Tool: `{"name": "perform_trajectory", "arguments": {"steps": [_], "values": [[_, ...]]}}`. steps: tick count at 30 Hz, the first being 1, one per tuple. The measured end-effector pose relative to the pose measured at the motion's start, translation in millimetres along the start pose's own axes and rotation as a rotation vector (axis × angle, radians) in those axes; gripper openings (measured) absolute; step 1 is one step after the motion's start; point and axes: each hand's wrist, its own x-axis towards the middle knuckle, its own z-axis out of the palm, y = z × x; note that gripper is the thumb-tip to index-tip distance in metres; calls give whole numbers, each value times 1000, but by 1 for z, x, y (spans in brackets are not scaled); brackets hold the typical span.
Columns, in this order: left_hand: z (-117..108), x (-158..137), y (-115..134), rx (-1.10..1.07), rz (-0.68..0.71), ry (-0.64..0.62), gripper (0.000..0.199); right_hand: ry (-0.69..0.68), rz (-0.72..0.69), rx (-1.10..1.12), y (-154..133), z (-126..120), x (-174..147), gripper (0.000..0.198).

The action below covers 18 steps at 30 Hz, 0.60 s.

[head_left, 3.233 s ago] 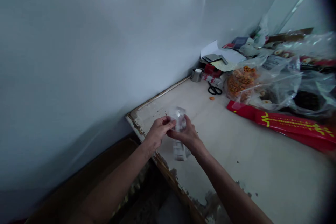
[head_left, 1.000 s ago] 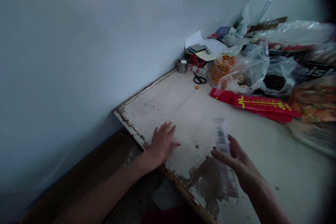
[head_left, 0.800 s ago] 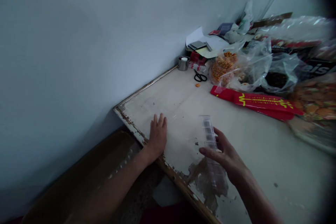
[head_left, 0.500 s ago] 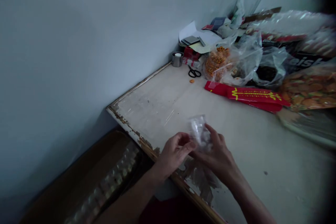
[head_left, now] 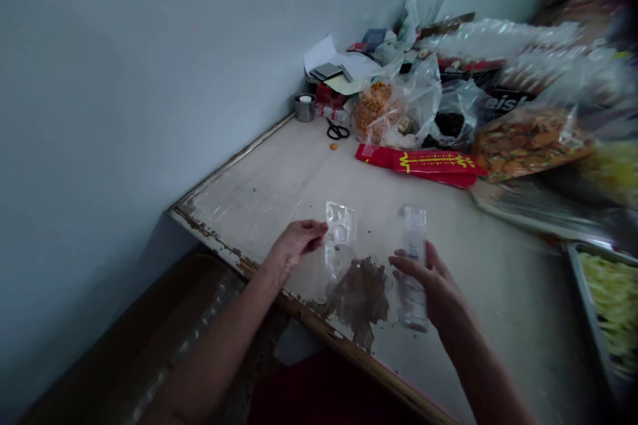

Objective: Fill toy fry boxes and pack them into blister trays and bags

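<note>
My left hand (head_left: 302,238) pinches the left edge of a thin clear plastic tray (head_left: 340,234) with round hollows, held upright over the worn table (head_left: 309,179). Held in my right hand (head_left: 423,275) is another long clear plastic piece (head_left: 415,222), thicker, like a stack of such trays; its fingers reach around the sides. A gap lies between the two pieces. Below and between them, a brown patch (head_left: 363,295) of the tabletop shows where the white surface has peeled off.
Farther back lie a red packet (head_left: 423,165), black-handled scissors (head_left: 337,129), a metal cup (head_left: 305,109) and bags of food (head_left: 533,139). A metal tray (head_left: 573,265) of pale yellow strips stands at right. Below the table's left edge are more clear plastic trays (head_left: 199,329).
My hands have moved apart, separating the thin tray from the plastic that was held between both hands. The view has turned to the right, bringing the metal tray into sight.
</note>
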Motion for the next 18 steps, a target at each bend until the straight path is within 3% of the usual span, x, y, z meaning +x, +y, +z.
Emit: {"name": "perform_trajectory", "arguments": {"steps": [2, 4, 6, 7, 8, 10, 12, 15, 18], "values": [[-17, 4, 15, 301, 83, 113, 52, 42, 16, -42, 1, -20, -4, 80], [-22, -8, 23, 618, 281, 271, 52, 46, 19, -89, 3, -28, -9, 85], [-12, -34, 20, 826, 497, 344, 46, 36, -35, -168, 4, -23, -16, 95], [-1, -48, 15, 843, 558, 311, 42, 27, -75, -230, 5, -16, -20, 100], [13, -63, 8, 791, 562, 223, 38, 23, -120, -304, 6, -9, -23, 105], [43, -85, -6, 545, 436, -19, 33, 34, -216, -453, 7, 6, -29, 111], [71, -94, -19, 261, 308, -153, 29, 78, -305, -547, 8, 16, -33, 114], [101, -85, -32, -60, 195, -164, 31, 117, -297, -536, 7, 12, -37, 114], [116, -65, -42, -238, 37, -194, 40, 14, -136, -268, 8, -5, -37, 105]]}}
